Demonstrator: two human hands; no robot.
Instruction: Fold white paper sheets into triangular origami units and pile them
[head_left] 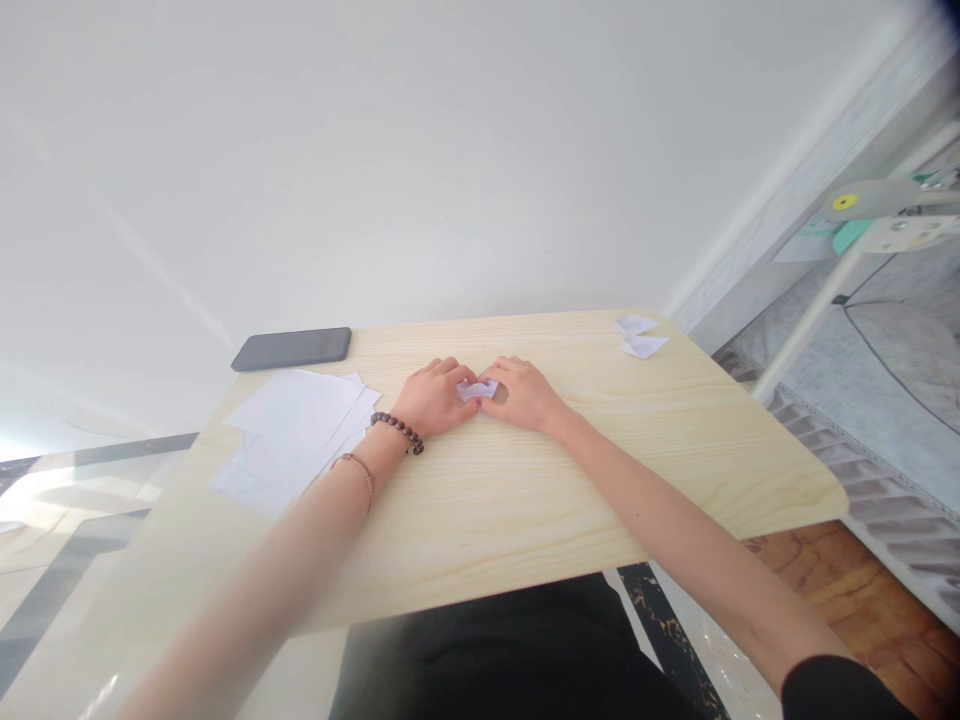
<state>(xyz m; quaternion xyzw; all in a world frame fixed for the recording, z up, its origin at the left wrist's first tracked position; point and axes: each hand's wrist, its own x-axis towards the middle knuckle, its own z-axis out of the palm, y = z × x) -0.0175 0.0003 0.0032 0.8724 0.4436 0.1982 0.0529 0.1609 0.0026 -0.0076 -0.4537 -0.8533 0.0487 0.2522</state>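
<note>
With the dial centred on the small folded paper (477,391) and 12 o'clock at the white wall (450,180), the left hand (437,395) sits at 9 and the right hand (523,393) at 3. Both are pinched on that paper between thumb and fingers, near the middle of the wooden table (465,500); whether their fingertips touch one another, I cannot tell. A beaded bracelet (397,428) circles the left wrist (a thinner bracelet (363,470) lies further up that forearm).

Between 8 and 9 o'clock, just beside the left wrist, loose white sheets (289,425) overlap in a fanned stack. Above them, between 9 and 10, a dark phone (292,348) lies flat by the table's edge. Well apart, between 2 and 3 o'clock, pointed folded paper pieces (643,346) rest near the far right corner. Black clothing (487,650) fills 6 o'clock.
</note>
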